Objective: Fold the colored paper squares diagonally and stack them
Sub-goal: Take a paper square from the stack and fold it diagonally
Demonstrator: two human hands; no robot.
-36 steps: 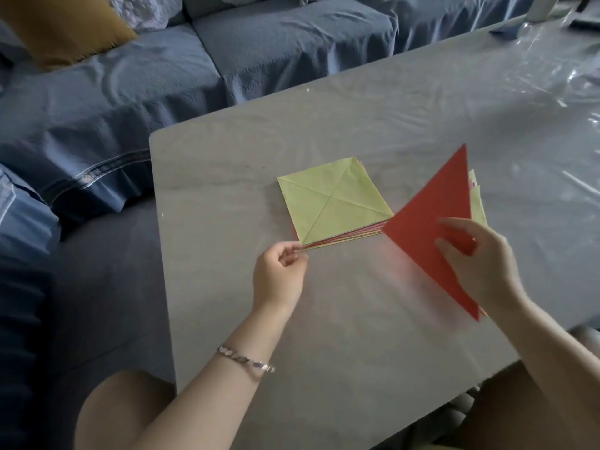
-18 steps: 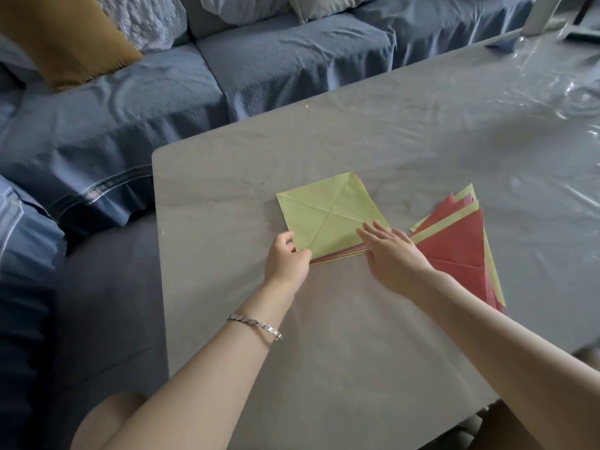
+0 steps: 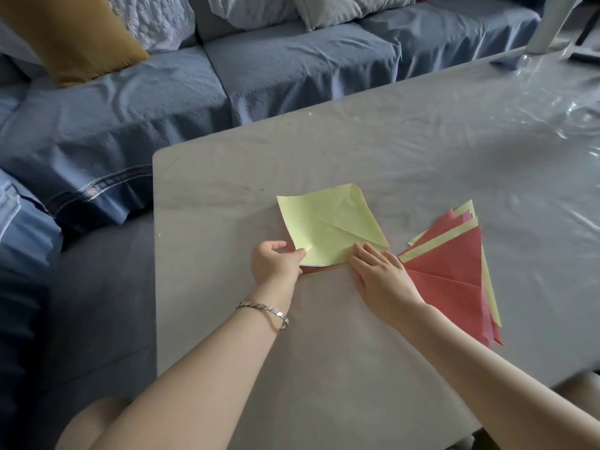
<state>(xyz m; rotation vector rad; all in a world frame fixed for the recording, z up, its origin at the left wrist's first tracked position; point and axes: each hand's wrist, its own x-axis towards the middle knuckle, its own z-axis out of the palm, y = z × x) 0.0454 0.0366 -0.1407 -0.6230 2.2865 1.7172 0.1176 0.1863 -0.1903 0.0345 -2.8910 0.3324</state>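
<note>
The top sheet, a creased yellow-green paper square (image 3: 331,225), lies on a thin pile of unfolded coloured squares (image 3: 324,269) near the middle of the grey cloth-covered table (image 3: 324,368). The left hand (image 3: 276,263) pinches the sheet's corner at seven o'clock, thumb on top. The right hand (image 3: 380,274) lies flat with its fingers straight along the edge at five o'clock, pressing sheet and pile down. The fanned stack of folded red and yellow-green paper triangles (image 3: 448,264) sits at three o'clock of the pile, just beside it.

The likeliest slip is lifting two sheets at once, since the pile's edges are thin and close together (hard to separate by feel). The sheet also carries old creases, so a new diagonal could wander off the corners if they are not matched first. The right wrist lies close to the triangles, and a careless sweep could scatter them further.
</note>
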